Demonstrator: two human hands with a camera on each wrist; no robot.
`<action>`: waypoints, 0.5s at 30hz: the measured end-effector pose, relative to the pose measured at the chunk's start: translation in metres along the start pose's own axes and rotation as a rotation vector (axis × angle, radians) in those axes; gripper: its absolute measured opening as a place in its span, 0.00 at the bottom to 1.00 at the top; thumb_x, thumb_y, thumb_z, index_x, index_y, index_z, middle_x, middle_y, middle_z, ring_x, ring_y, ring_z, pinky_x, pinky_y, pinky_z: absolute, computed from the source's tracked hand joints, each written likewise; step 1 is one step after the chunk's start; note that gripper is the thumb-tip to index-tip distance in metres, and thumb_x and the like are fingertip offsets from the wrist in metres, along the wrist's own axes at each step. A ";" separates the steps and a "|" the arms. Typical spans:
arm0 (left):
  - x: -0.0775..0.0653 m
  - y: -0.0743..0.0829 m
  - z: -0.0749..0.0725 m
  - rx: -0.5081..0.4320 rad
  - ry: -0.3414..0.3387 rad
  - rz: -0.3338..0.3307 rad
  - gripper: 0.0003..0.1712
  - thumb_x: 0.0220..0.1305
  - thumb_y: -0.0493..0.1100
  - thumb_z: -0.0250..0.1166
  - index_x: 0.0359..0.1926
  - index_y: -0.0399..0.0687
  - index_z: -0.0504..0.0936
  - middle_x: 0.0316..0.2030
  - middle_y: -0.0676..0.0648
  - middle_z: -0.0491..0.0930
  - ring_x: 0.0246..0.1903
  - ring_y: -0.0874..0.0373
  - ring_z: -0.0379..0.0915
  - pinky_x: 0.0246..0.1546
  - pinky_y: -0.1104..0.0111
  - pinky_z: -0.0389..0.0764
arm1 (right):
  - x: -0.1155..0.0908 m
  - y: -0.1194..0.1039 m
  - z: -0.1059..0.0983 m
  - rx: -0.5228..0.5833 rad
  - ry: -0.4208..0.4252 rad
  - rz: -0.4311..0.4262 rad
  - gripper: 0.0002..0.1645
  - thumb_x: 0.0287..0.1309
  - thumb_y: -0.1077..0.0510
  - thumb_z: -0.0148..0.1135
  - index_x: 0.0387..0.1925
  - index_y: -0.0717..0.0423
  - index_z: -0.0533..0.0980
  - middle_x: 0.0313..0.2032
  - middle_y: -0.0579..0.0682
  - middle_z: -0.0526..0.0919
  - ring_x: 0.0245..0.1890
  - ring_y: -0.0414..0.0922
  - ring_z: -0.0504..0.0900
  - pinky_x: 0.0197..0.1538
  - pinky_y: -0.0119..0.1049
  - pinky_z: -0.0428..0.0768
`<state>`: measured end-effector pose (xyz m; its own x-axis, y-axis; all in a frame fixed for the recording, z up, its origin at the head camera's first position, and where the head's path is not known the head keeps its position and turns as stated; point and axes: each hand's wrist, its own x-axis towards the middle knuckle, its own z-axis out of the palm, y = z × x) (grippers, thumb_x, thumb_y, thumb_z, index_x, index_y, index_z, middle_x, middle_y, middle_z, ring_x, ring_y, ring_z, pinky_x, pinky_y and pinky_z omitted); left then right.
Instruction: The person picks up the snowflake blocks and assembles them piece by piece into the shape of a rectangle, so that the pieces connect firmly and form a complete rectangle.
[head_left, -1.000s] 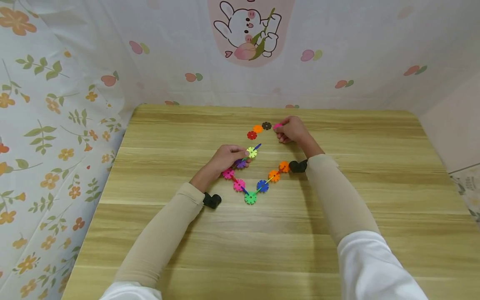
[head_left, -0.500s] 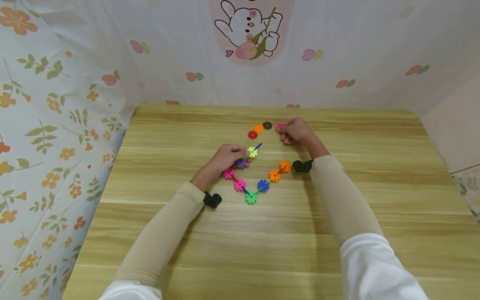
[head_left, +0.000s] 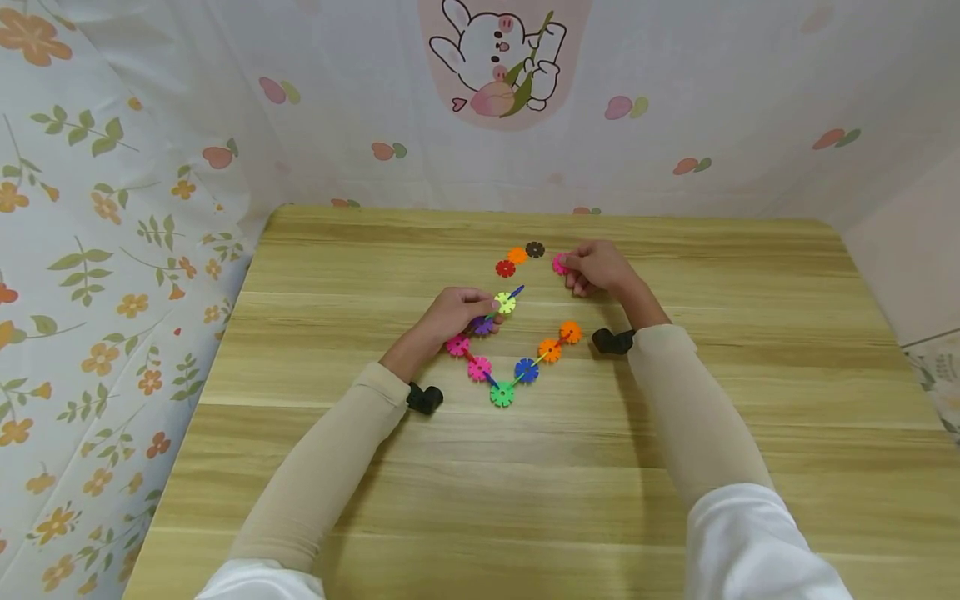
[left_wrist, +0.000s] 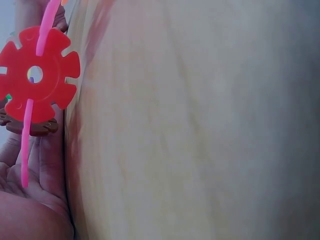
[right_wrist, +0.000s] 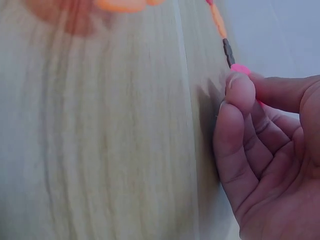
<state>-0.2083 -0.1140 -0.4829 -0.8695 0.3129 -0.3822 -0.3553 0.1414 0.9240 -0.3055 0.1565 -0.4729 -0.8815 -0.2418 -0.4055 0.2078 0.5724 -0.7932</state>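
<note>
A chain of notched plastic snowflake discs, joined at slots, lies in a V shape on the table. My left hand (head_left: 453,315) pinches the chain's upper left end by a yellow-green disc (head_left: 506,302); a blue disc (head_left: 517,292) sticks out edge-on beyond it. A purple disc (head_left: 482,326) shows under the fingers. In the left wrist view a red disc (left_wrist: 49,80) stands before that hand, with pink discs edge-on in its slots. My right hand (head_left: 600,267) pinches a loose pink disc (head_left: 560,264) between thumb and finger, right of the brown disc (head_left: 535,249).
Loose red (head_left: 506,268) and orange discs (head_left: 517,256) lie in a row with the brown one. At the chain's bottom is a green disc (head_left: 502,394); its right arm ends in an orange disc (head_left: 571,332). A patterned curtain (head_left: 337,100) hangs behind the wooden table (head_left: 480,492).
My right hand has moved slightly right and toward me with the pink disc, away from the brown one; the disc now shows more of its face. My left hand keeps its place.
</note>
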 end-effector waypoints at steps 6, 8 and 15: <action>0.000 -0.001 0.000 -0.026 -0.002 -0.018 0.17 0.69 0.44 0.62 0.53 0.39 0.80 0.40 0.41 0.86 0.37 0.52 0.85 0.46 0.66 0.83 | -0.008 -0.003 0.002 0.001 -0.020 -0.013 0.19 0.72 0.51 0.51 0.43 0.65 0.77 0.21 0.50 0.80 0.16 0.41 0.77 0.26 0.35 0.82; 0.001 -0.002 0.000 -0.031 -0.002 -0.021 0.17 0.69 0.44 0.62 0.53 0.39 0.80 0.40 0.41 0.86 0.37 0.52 0.85 0.46 0.66 0.83 | -0.011 -0.005 0.002 -0.002 -0.025 -0.024 0.20 0.72 0.51 0.51 0.43 0.66 0.77 0.21 0.50 0.80 0.16 0.41 0.77 0.26 0.35 0.82; 0.001 -0.001 -0.001 -0.014 0.003 -0.017 0.17 0.69 0.45 0.62 0.53 0.40 0.80 0.40 0.42 0.86 0.38 0.53 0.85 0.46 0.66 0.83 | -0.022 -0.014 0.006 -0.020 -0.036 -0.073 0.20 0.72 0.52 0.51 0.46 0.68 0.77 0.22 0.52 0.79 0.18 0.43 0.78 0.28 0.37 0.82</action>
<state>-0.2094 -0.1144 -0.4845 -0.8645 0.3074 -0.3977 -0.3745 0.1339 0.9175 -0.2863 0.1489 -0.4555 -0.8783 -0.3108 -0.3634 0.1349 0.5680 -0.8119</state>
